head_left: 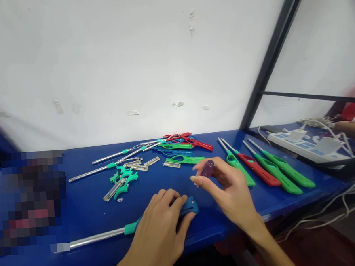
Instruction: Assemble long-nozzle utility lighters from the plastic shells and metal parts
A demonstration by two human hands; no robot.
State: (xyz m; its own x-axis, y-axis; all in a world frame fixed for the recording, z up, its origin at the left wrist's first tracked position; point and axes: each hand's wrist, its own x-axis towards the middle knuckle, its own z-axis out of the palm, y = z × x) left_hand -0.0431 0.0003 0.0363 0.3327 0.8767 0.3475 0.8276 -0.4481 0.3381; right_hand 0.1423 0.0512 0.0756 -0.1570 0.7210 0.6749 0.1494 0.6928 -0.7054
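Apparently for steadiness, a blue lighter (pixel 190 206) is clasped against the tabletop (pixel 162 182) by the left hand (pixel 160 227); a purple tool (pixel 208 168) is pinched by the right hand (pixel 230 190).

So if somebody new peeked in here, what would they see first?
Probably, at the front, the left hand holding a blue lighter and the right hand a purple handle. Then perhaps the green and red lighters on the right, or the jumble of coloured casings near the wall.
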